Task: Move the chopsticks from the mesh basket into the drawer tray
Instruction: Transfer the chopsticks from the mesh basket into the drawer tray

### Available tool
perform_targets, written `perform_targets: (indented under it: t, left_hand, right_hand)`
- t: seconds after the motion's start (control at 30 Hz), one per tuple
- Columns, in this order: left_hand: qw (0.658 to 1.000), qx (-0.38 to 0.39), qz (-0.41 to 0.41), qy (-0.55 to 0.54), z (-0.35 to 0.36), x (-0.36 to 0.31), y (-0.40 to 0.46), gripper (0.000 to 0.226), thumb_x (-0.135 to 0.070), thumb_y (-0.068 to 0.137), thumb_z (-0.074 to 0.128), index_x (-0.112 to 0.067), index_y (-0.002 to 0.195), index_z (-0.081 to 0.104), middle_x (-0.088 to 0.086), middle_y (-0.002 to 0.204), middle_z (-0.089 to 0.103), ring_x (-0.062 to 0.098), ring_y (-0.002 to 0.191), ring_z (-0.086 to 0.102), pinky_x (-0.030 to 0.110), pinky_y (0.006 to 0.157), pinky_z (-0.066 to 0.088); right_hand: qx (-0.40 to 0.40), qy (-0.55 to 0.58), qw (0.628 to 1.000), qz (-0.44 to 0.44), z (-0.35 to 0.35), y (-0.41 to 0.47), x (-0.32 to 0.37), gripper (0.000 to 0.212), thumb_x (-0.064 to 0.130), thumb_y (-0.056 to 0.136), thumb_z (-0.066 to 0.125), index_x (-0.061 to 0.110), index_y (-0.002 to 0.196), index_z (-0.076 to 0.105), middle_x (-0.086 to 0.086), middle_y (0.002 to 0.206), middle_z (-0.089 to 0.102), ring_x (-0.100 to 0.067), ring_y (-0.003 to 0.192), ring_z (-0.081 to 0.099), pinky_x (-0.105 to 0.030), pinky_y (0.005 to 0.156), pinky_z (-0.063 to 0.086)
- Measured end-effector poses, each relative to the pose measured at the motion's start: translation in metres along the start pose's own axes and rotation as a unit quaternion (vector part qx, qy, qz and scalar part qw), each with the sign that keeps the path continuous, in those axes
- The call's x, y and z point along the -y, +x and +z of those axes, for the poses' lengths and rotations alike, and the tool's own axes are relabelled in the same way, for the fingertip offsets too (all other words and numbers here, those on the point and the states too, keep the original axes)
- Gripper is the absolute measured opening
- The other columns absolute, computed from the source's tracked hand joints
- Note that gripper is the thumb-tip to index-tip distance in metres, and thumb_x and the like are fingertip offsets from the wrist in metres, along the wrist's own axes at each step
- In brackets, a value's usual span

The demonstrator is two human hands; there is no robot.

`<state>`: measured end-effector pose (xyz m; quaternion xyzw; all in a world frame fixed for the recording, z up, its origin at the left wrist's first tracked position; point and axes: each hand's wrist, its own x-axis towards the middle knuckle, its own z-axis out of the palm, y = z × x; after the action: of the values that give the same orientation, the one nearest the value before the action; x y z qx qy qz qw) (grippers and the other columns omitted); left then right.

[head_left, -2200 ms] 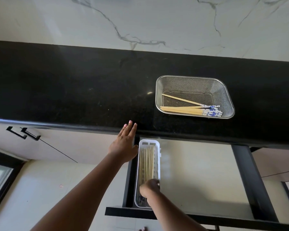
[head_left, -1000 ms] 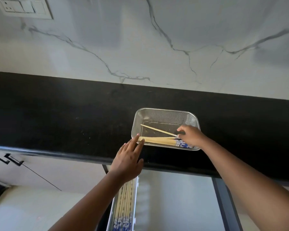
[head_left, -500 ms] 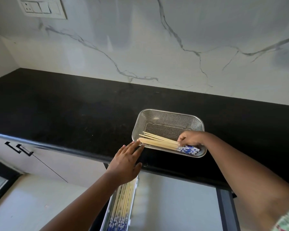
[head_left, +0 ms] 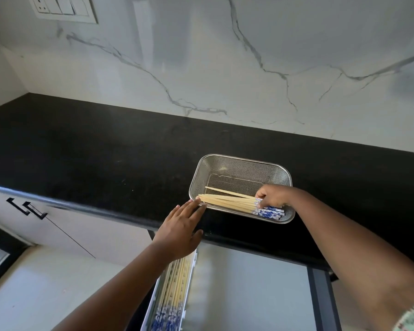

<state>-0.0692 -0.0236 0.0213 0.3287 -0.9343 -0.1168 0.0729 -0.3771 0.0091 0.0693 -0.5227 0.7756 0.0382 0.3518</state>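
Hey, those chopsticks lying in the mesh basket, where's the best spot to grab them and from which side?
Probably at the blue-patterned thick ends, coming from above on the right. The chopsticks lie flat along the near wall of the mesh basket, those ends bunched together while the thin tips fan apart at the left. The right hand is already there.

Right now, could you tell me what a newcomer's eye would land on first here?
Probably the mesh basket near the black counter's front edge, where the right hand gathers pale chopsticks with blue-patterned ends. Next, the left hand open at the basket's near corner, above a white tray already holding more.
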Motion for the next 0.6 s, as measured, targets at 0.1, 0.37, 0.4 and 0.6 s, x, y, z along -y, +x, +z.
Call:
perform_targets:
  t: [0.1,0.37,0.4,0.6]
  left_hand:
    - [1.000,-0.002,0.001,-0.003,0.002,0.001,0.000,0.070,-0.043,0.096,0.043,-0.028,0.152,0.004,-0.003,0.162,0.000,0.016,0.147,-0.003,0.032,0.114,-0.005]
    - [0.999,-0.019,-0.017,-0.030,0.007,0.016,-0.010,0.080,-0.041,0.094,0.048,-0.030,0.151,-0.007,-0.004,0.159,-0.011,0.014,0.143,-0.013,0.034,0.115,-0.001]
    - [0.999,-0.018,-0.027,-0.032,0.009,0.021,-0.013,0.081,-0.041,0.094,0.049,-0.029,0.151,-0.007,-0.004,0.159,-0.012,0.013,0.142,-0.014,0.033,0.116,-0.002]
    - [0.994,0.027,-0.107,-0.024,0.023,0.067,-0.040,0.083,-0.044,0.094,0.048,-0.022,0.151,-0.009,-0.001,0.159,-0.012,0.011,0.139,-0.019,0.034,0.116,-0.003]
  right_hand:
    - [-0.018,-0.002,1.000,0.005,0.002,0.000,0.001,0.024,0.019,0.090,0.064,0.008,0.112,0.066,-0.007,0.106,0.067,-0.022,0.095,0.061,-0.031,0.081,0.042]
    - [-0.098,0.085,0.992,0.011,-0.002,-0.019,0.005,0.012,0.006,0.090,0.058,0.011,0.083,0.067,-0.003,0.090,0.076,-0.016,0.082,0.071,-0.028,0.076,0.049]
    - [-0.108,0.090,0.990,0.007,-0.004,-0.028,0.008,0.016,0.007,0.089,0.059,0.016,0.078,0.066,-0.003,0.091,0.077,-0.015,0.080,0.071,-0.028,0.077,0.049]
    - [-0.114,0.231,0.966,-0.017,0.015,-0.105,0.031,0.015,0.002,0.090,0.055,0.004,0.089,0.069,-0.010,0.091,0.077,-0.018,0.082,0.074,-0.036,0.079,0.056]
